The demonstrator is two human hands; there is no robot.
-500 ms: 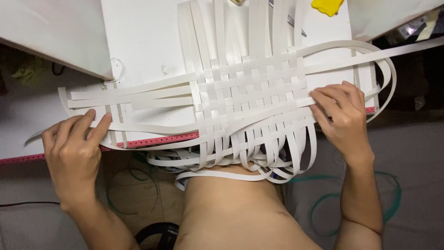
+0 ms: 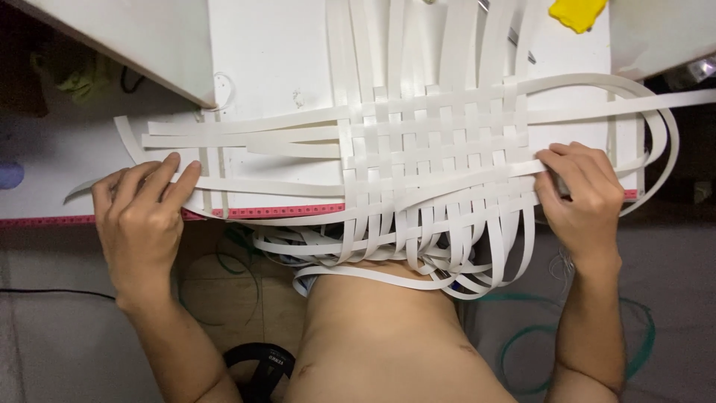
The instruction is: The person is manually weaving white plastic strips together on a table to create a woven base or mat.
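A mat of woven white strips (image 2: 440, 142) lies on a white table (image 2: 268, 60), its loose ends hanging over the front edge toward my body. My left hand (image 2: 142, 216) rests at the table's front left, fingers pressed on a long horizontal white strip (image 2: 261, 186) that runs into the weave. My right hand (image 2: 582, 194) sits at the weave's right edge, fingertips pinching the same strip's right end. Other long strips loop around to the right of the mat.
A pink measuring strip (image 2: 283, 211) runs along the table's front edge. A yellow object (image 2: 578, 13) lies at the back right. A second white board (image 2: 127, 37) overlaps the table at the upper left. Green cord (image 2: 641, 328) and a black object (image 2: 261, 366) lie on the floor.
Both hands stay on the strip; my right hand has shifted slightly and its fingers have closed tighter at the weave's right edge. The weave looks the same.
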